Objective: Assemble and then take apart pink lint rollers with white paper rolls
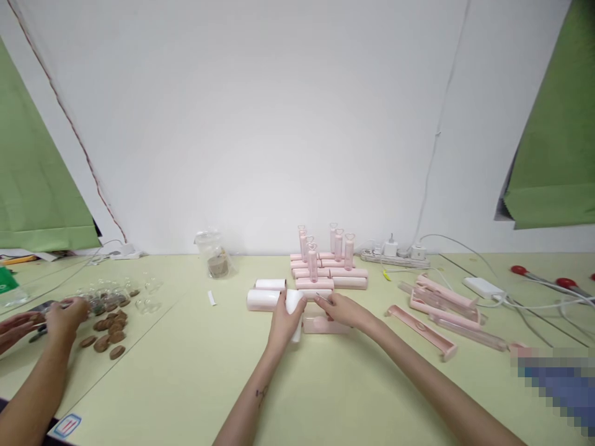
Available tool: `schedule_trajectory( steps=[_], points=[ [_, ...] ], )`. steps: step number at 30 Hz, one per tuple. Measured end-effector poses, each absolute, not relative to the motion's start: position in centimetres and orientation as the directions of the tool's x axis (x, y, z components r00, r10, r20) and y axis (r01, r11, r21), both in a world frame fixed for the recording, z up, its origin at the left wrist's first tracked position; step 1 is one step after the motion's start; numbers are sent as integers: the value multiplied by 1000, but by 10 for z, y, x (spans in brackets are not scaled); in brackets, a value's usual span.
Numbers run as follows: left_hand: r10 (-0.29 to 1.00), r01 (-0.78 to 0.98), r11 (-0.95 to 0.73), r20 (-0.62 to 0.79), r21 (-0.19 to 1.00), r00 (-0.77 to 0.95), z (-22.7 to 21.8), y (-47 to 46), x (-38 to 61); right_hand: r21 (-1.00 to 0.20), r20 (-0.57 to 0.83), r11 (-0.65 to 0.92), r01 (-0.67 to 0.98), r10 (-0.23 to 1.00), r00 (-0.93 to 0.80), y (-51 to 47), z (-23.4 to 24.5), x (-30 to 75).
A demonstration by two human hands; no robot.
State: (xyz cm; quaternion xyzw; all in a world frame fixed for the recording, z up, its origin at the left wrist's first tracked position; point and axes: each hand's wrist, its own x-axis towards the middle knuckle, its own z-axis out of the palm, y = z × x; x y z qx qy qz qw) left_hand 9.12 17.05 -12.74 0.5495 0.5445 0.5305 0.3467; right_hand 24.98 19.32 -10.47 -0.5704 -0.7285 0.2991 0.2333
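Observation:
My left hand (pixel 283 322) is wrapped round a white paper roll (pixel 295 310), held roughly upright over the pale green table (pixel 186 371). My right hand (pixel 341 310) pinches near the top of that roll, its fingers closed, just above a pink lint-roller handle piece (pixel 323 325) lying flat on the table. Two more white rolls (pixel 264 297) lie to the left. Behind them a pile of finished pink lint rollers (pixel 325 266) stands and lies stacked.
Pink covers and clear sleeves (pixel 441 310) lie at the right, by a power strip (pixel 393 254) and cables. A clear beaker (pixel 214 254) stands at the back. At the left another person's hands (pixel 60 316) work over brown discs (pixel 109 334) and small glass jars.

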Motion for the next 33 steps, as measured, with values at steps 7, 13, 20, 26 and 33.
schedule_trajectory(
  steps=[7,13,20,26,33],
  points=[
    [959,209,-218,249,953,-137,-114,170,100,-817,255,323,477,945,-203,189,-70,266],
    [895,236,-434,445,870,6,-94,173,134,-784,598,553,283,795,100,176,-23,296],
    [913,84,-405,399,910,83,-107,187,154,-701,654,604,378,756,5,178,-36,288],
    [913,8,-397,394,918,101,-113,188,156,-603,544,580,548,801,-249,182,-52,274],
    [915,-45,-396,398,917,70,-109,189,154,-515,561,495,700,812,-162,181,-52,268]
  ],
)
